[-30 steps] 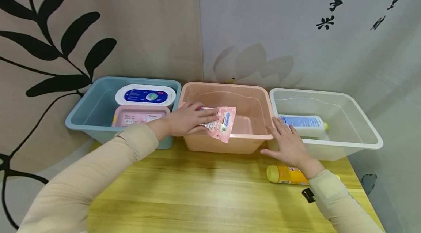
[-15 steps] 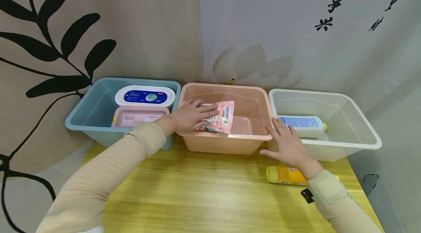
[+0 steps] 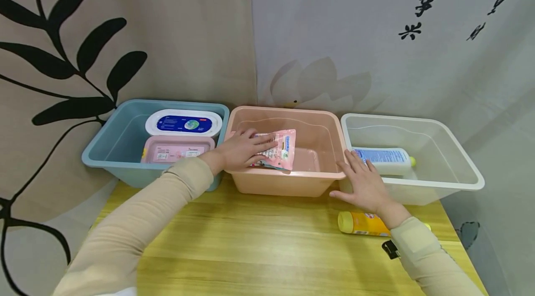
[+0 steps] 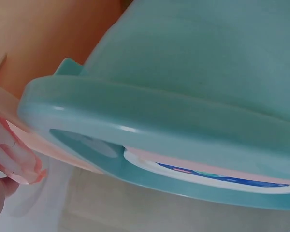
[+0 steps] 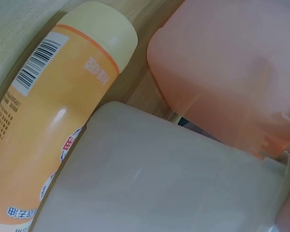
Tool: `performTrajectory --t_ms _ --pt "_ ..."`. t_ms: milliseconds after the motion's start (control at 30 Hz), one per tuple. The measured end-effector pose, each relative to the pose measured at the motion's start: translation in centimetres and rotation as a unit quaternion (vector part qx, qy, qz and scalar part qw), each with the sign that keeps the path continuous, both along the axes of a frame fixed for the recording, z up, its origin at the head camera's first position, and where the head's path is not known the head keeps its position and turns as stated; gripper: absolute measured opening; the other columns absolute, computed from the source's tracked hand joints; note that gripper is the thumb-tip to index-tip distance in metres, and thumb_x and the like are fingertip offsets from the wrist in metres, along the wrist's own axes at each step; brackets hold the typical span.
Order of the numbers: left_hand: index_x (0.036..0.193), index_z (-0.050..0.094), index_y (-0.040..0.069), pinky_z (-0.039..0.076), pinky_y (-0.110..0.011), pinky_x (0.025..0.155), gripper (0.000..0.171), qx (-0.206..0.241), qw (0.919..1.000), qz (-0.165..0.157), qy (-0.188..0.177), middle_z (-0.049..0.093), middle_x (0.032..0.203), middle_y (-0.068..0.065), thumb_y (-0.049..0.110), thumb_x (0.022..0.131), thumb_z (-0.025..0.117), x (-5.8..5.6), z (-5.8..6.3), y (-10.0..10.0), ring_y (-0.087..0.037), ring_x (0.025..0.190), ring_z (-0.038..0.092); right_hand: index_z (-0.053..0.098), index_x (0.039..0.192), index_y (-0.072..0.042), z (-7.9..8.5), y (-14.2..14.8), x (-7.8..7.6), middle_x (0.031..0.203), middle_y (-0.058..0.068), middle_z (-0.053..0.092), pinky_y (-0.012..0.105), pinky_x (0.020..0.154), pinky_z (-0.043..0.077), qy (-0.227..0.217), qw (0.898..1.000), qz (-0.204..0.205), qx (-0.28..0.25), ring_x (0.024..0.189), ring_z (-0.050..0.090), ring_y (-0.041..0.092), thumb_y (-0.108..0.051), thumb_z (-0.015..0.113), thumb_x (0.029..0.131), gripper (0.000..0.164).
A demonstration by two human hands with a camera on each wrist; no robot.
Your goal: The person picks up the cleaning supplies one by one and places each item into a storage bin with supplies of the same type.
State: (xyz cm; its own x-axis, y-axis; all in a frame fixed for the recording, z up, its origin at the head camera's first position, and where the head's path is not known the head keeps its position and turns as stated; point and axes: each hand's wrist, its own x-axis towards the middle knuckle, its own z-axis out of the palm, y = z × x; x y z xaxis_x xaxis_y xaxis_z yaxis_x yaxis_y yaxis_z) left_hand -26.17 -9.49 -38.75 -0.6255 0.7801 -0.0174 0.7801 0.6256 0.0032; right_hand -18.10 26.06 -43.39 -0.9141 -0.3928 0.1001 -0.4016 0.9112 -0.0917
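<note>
At the pink tub (image 3: 280,187): left hand (image 3: 242,149), fingers wide on the pack (image 3: 286,149); I can't tell if they pinch.
Pack: at the pink tub's mouth, under the fingers, maybe so it won't slip.
Right hand (image 3: 368,185): fingers wide on the corner of the white tub (image 3: 422,192), I guess to steady it.

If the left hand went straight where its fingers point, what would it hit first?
Past the pink packet it holds, the left hand would probably meet the right wall of the peach bin, though depth is unclear.
</note>
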Motion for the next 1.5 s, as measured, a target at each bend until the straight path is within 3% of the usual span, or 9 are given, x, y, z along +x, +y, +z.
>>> performTrajectory --t_ms 967,1200,1500 --pt "0.149 0.021 0.033 0.015 -0.055 0.114 0.055 0.002 0.9993 0.027 -0.026 0.017 0.157 0.007 0.051 0.098 0.031 -0.6 -0.8 0.4 -0.027 0.133 0.031 0.041 0.141 -0.010 0.0 0.0 0.0 0.155 0.019 0.019 0.062 0.110 0.016 0.006 1.000 0.002 -0.001 0.143 0.016 0.037 -0.064 0.059 0.077 0.085" --pt "0.149 0.020 0.031 0.017 -0.056 0.113 0.057 -0.009 0.9998 0.014 -0.013 0.017 0.158 0.005 0.049 0.097 0.035 -0.6 -1.1 0.3 -0.029 0.134 0.031 0.041 0.141 -0.010 -0.1 0.0 0.0 0.155 0.019 0.018 0.062 0.111 0.016 0.006 1.000 0.001 0.001 0.143 0.016 0.037 -0.064 0.059 0.078 0.085" --pt "0.149 0.022 0.031 0.012 -0.056 0.114 0.053 0.045 0.9986 0.026 -0.007 0.015 0.158 0.002 0.043 0.099 0.033 -1.1 -0.5 0.3 -0.035 0.139 0.025 0.042 0.140 -0.010 -0.2 0.0 0.0 0.154 0.020 0.020 0.063 0.109 0.019 0.014 1.000 0.004 0.000 0.142 0.019 0.038 -0.062 0.061 0.077 0.084"
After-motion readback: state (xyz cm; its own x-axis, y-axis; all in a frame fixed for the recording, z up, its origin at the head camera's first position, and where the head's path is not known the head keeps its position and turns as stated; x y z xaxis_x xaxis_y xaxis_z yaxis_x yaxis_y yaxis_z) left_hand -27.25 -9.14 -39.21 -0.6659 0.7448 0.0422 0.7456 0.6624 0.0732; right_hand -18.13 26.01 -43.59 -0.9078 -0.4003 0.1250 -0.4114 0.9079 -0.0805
